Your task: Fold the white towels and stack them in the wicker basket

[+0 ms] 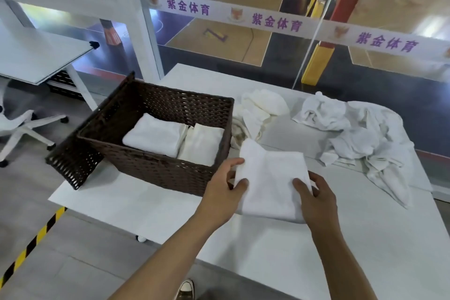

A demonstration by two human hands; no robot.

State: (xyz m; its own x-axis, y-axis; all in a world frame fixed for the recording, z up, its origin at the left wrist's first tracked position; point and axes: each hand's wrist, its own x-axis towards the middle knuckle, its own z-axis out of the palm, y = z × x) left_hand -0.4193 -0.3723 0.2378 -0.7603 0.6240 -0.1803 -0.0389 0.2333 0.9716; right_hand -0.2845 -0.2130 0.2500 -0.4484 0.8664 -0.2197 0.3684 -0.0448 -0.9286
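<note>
A folded white towel (269, 178) is held just above the white table (267, 258), right of the basket. My left hand (225, 190) grips its left edge, thumb on top. My right hand (314, 198) grips its right edge, thumb on top and fingers behind. The dark brown wicker basket (155, 165) stands on the table's left part with two folded white towels inside: a wider one (153, 137) on the left and a narrower one (203, 145) on the right. Crumpled unfolded towels lie behind: one pile (258, 109) beside the basket, a larger pile (360, 134) at the right.
The basket's lid (73, 165) hangs open off the table's left edge. A glass wall (267, 39) with a printed band runs right behind the table. Another white table (36, 58) and an office chair base (26, 129) stand to the left. Yellow-black tape (31, 243) marks the floor.
</note>
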